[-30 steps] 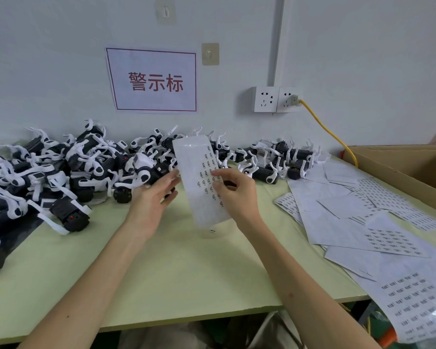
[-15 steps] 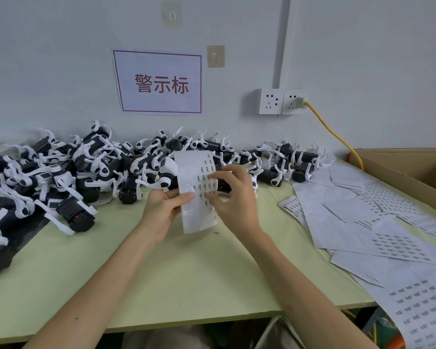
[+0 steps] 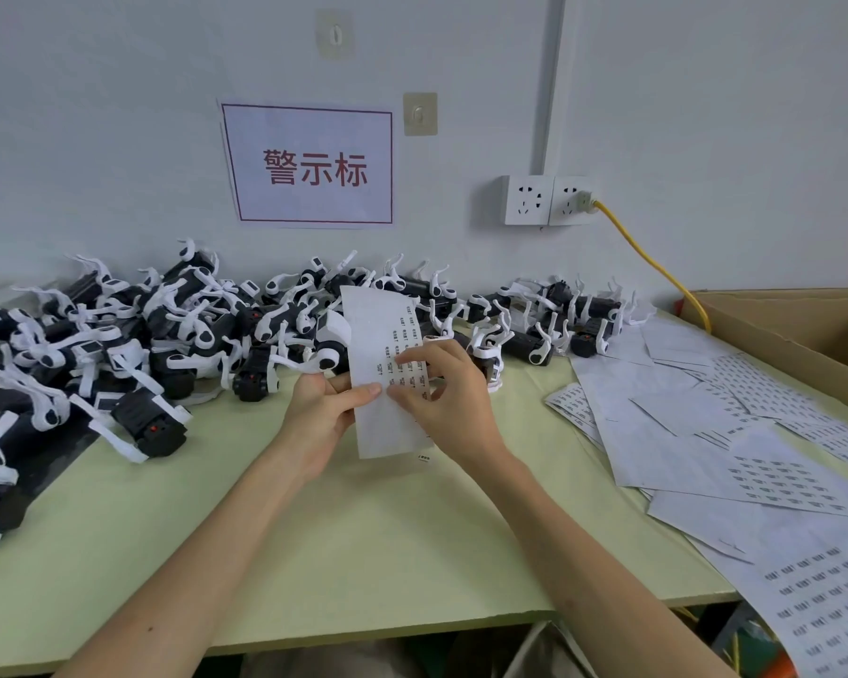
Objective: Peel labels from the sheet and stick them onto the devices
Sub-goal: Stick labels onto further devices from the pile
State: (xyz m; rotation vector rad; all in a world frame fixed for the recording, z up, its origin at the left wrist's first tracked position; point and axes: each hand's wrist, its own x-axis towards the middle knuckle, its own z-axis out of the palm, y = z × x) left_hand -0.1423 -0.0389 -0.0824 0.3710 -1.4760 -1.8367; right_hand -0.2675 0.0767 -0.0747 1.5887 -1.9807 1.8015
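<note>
I hold a narrow white label sheet (image 3: 382,330) upright over the middle of the pale green table (image 3: 363,530). My left hand (image 3: 321,413) grips its left edge, thumb lying across the front. My right hand (image 3: 444,398) rests on the printed labels, fingertips bent onto a small label near the sheet's middle. One loose label (image 3: 424,458) lies on the table below the sheet. Behind the sheet, a long pile of black-and-white devices (image 3: 167,335) with white straps runs along the wall.
Several loose label sheets (image 3: 706,433) cover the table's right side and hang over its front edge. An open cardboard box (image 3: 804,335) stands at the far right. A yellow cable (image 3: 657,266) runs from the wall sockets (image 3: 549,200) down behind the box.
The sheet came lower and closer to me. My left hand went from flat behind the sheet to gripping its left edge, and my right fingertips slid down onto the labels.
</note>
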